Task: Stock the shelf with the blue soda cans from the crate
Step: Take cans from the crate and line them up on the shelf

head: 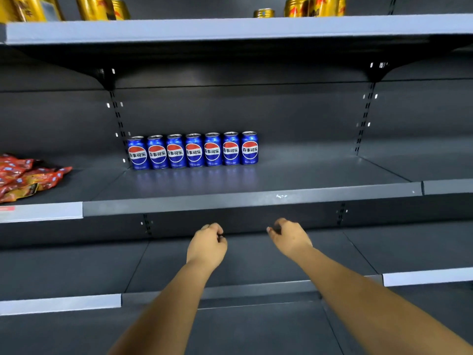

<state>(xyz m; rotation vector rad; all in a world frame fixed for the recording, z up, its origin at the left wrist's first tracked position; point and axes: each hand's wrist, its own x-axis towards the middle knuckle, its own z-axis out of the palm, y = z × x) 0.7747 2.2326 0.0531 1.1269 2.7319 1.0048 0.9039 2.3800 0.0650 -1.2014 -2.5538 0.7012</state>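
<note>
While seven blue aluminium soda cans (193,150) line the dark metal shelf (256,198) at 11 o'clock, space remains rightward; left hand (206,245) and right hand (290,237) loosely curled, empty, apart; crate unseen.

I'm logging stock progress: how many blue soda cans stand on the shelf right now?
7. The blue soda cans stand upright in one row, side by side, at the back of the middle shelf, from its left upright toward the centre. None appears hidden behind them.

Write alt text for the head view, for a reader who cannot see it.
Seven blue soda cans stand in a row at the back of a dark shelf. Below its front edge, the left hand and right hand hang loosely curled, holding nothing. Gold cans sit above, red packets at left.
</note>
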